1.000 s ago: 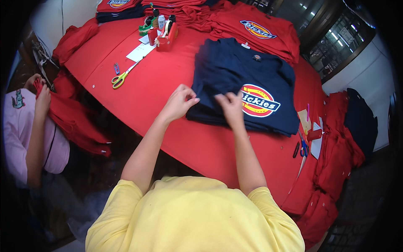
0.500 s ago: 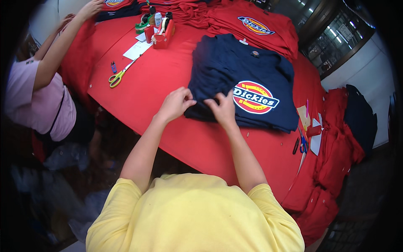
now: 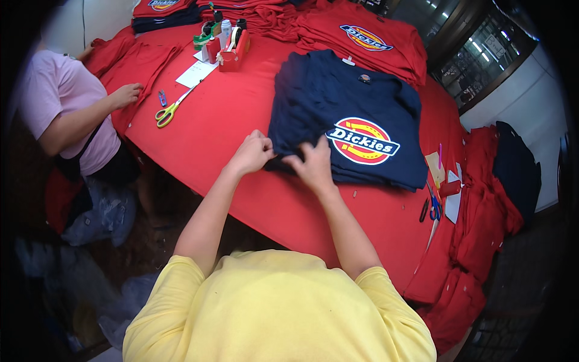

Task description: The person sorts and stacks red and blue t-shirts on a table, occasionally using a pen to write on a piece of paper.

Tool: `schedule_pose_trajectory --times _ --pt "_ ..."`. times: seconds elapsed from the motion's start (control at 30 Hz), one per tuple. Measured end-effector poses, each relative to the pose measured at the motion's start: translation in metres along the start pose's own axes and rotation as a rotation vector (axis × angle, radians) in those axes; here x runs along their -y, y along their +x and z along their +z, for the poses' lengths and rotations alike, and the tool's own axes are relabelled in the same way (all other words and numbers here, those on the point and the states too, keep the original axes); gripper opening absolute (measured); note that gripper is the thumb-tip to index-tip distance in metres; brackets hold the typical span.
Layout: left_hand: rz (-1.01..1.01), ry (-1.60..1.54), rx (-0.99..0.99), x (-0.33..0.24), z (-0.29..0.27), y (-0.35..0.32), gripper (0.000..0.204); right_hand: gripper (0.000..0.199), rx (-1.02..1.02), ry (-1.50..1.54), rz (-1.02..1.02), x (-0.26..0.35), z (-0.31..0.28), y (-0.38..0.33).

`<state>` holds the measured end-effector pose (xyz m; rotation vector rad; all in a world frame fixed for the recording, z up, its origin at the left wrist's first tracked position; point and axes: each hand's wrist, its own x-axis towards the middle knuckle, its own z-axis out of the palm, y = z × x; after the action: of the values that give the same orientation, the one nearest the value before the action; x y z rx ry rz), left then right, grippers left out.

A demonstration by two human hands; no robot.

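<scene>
shirts (image 3: 374, 96) top a red table (image 3: 241, 108) near, perhaps, windows (image 3: 488, 55).

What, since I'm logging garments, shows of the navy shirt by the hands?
The navy shirt, seemingly soft cloth, has a red, yellow and white emblem and neck label. It lies face-up on the red table, neckline far, left side rumpled. The left hand meets its near-left corner; the right hand touches its front.

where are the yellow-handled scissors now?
Head view, left of the navy shirt: the yellow-handled scissors lie on the red table beside a small blue tool, tips toward white paper.
</scene>
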<state>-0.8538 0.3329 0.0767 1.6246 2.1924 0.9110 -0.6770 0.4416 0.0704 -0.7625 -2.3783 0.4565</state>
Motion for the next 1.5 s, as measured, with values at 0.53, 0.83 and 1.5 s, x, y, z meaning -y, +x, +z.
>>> schedule_pose_trajectory --times 0.53,0.83,1.5 --pt "-0.167 0.225 0.069 -0.019 -0.007 -0.003 0.031 0.03 -0.17 -0.055 -0.113 0.002 0.019 -0.015" --pt "-0.243 -0.161 -0.016 -0.028 -0.017 0.008 0.04 0.023 -0.153 0.462 0.316 -0.014 -0.008 0.014" --pt "-0.249 -0.787 0.084 -0.061 -0.005 0.027 0.031 0.051 -0.014 0.144 0.173 -0.01 -0.021 0.0"
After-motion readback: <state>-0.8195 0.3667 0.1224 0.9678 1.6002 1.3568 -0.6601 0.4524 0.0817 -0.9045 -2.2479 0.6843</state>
